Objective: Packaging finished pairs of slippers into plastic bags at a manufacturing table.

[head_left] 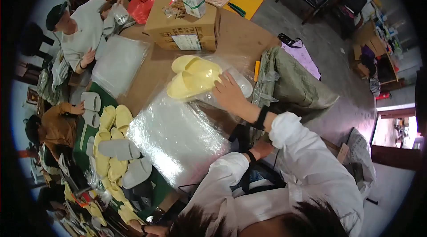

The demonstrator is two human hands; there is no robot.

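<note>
A pair of pale yellow slippers point(194, 78) lies on clear plastic on the brown table. My right hand point(232, 93) reaches over the table from the right, fingers stretched out and resting against the right end of the pair. Just beyond these fingers is a pale, rounded shape under clear plastic point(242, 85); I cannot make out what it is. Low by the table's near edge, my left hand point(261, 149) is partly in view with its fingers hidden. A shiny stack of clear plastic bags point(173, 137) lies in front of the slippers.
A cardboard box point(182, 28) carries a small drink carton point(194, 2). An olive woven sack point(293, 81) slumps at the right edge. Several yellow and grey slippers point(116, 148) lie at left on green. Co-workers point(82, 32) sit along the left, beside more clear bags point(118, 66).
</note>
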